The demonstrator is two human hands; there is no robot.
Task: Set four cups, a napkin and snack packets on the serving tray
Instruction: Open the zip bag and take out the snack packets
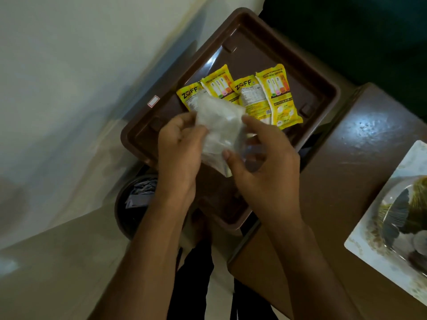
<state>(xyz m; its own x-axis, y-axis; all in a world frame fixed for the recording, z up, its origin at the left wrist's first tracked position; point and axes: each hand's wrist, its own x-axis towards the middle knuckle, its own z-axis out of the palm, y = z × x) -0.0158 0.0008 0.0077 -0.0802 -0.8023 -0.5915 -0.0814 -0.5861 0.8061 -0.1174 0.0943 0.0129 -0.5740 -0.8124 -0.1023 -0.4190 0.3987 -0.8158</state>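
Both hands hold one clear plastic packet above the near half of the brown serving tray. The left hand pinches the packet's left edge between thumb and curled fingers; the right hand grips its right side, thumb across the lower front and index finger reaching along the upper edge. The packet is see-through with pale contents, blurred, so what it holds cannot be told. It is lifted clear of the tray floor and overlaps the leftmost yellow packet from this view.

On the tray floor lie yellow snack packets printed with "ZOFF", set side by side and partly overlapping in a row across the middle; four appear to be there, all flat. The far half of the tray floor shows bare brown plastic with a sheen of light. No cups or napkin show on it.

The tray rests on a dark brown table. To the right on that table sits a white square plate with a patterned rim, holding something green and grey under a clear dome. Below the tray's near-left corner stands a round dark bin with crumpled wrappers inside.
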